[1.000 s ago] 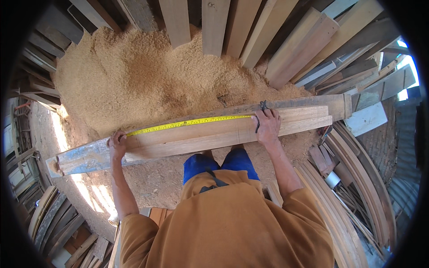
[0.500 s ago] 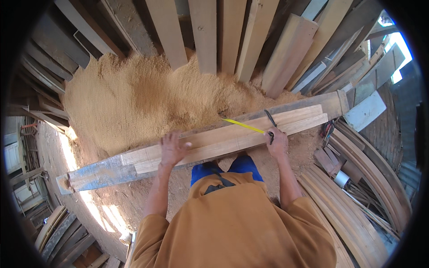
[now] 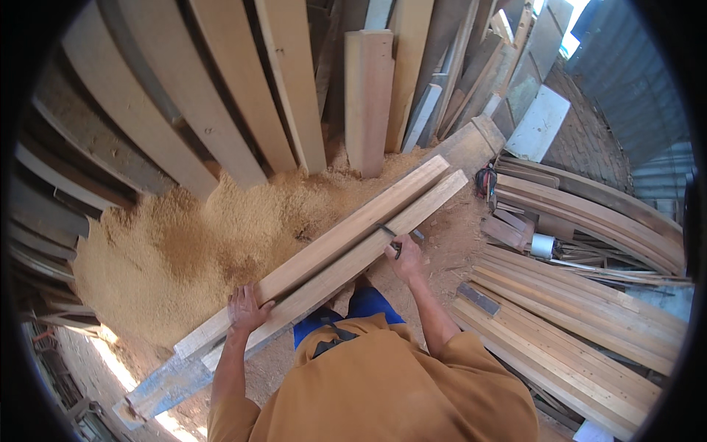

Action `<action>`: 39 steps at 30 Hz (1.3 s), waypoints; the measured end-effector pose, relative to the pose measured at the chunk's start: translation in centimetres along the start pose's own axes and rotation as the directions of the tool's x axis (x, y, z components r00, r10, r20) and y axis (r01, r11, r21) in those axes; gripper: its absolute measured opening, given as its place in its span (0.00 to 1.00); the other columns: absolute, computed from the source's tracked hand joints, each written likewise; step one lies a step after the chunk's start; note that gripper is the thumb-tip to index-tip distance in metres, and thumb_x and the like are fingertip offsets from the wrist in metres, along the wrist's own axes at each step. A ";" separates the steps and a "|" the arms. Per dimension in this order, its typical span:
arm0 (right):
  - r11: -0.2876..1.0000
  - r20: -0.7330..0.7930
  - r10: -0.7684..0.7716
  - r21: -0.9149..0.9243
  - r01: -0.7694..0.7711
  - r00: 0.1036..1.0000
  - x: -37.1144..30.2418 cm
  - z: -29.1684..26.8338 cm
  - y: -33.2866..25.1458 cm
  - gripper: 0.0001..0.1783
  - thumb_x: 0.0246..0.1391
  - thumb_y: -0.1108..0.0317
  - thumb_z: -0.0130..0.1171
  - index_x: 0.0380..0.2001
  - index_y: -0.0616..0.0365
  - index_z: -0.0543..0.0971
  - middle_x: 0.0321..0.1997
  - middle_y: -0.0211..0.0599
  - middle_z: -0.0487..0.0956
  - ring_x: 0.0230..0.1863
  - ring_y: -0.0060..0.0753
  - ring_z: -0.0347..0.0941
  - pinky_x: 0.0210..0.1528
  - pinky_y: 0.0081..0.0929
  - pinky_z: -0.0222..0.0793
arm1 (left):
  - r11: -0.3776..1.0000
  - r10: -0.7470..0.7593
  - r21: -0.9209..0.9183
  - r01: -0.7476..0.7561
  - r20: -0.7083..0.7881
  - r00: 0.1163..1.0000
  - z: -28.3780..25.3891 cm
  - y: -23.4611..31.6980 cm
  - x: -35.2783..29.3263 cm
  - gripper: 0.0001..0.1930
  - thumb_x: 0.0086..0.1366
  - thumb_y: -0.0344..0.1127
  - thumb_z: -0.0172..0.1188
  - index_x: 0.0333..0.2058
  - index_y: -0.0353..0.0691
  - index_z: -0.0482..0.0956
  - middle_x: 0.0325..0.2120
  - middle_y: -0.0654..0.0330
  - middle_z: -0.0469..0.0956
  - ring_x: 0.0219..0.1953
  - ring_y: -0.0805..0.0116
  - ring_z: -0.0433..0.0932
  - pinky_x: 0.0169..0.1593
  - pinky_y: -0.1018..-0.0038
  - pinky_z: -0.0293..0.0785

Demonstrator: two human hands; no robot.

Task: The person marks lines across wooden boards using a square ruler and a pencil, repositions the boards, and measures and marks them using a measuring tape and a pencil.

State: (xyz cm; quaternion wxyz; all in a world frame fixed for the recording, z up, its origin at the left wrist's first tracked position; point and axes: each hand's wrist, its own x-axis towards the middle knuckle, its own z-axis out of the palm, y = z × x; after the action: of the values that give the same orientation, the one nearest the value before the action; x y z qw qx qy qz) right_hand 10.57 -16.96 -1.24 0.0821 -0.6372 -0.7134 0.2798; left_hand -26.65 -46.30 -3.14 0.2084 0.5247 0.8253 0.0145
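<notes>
1. Since a moment ago the yellow tape has gone from the top of the planks, and the left hand has slid along the wood.
2. Now the left hand lies flat on the two long planks, fingers spread apart.
3. Those planks lie side by side, slanting over the sawdust pile, right in front of the person.
4. The right hand rests at the near plank's edge, fingers curled shut around a small dark tool.
5. More boards lean upright behind the pile.
</notes>
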 end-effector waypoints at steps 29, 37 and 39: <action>0.863 0.123 0.484 0.098 -0.495 0.867 6.7 -3.8 23.5 0.24 0.57 0.50 0.66 0.38 0.66 0.85 0.33 0.54 0.85 0.38 0.51 0.83 0.43 0.45 0.76 | 0.956 0.264 -0.179 -0.233 0.176 0.948 0.4 32.8 21.9 0.35 0.71 0.58 0.55 0.67 0.40 0.68 0.57 0.43 0.75 0.62 0.42 0.72 0.66 0.50 0.68; 0.746 0.204 0.661 -0.280 -0.604 0.722 8.0 -7.2 27.3 0.25 0.58 0.50 0.66 0.51 0.57 0.85 0.53 0.57 0.85 0.58 0.59 0.80 0.59 0.51 0.76 | 0.970 0.240 -0.078 -0.229 0.185 0.953 0.6 32.8 22.1 0.42 0.66 0.67 0.58 0.68 0.40 0.68 0.59 0.45 0.75 0.64 0.45 0.71 0.67 0.51 0.66; 0.720 0.260 0.686 -0.372 -0.585 0.679 8.4 -7.4 27.0 0.25 0.58 0.50 0.67 0.51 0.57 0.85 0.55 0.55 0.84 0.60 0.59 0.79 0.60 0.50 0.76 | 0.972 0.233 -0.074 -0.222 0.211 0.949 0.2 32.7 22.1 0.42 0.65 0.67 0.58 0.67 0.41 0.69 0.59 0.45 0.76 0.64 0.45 0.72 0.67 0.51 0.66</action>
State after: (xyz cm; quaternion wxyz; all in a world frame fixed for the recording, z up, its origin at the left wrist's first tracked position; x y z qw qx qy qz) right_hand 35.89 -5.96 -10.71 -0.2449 -0.7845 -0.4759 0.3130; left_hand -6.47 -12.34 -2.61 0.3076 0.6092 0.7309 0.0014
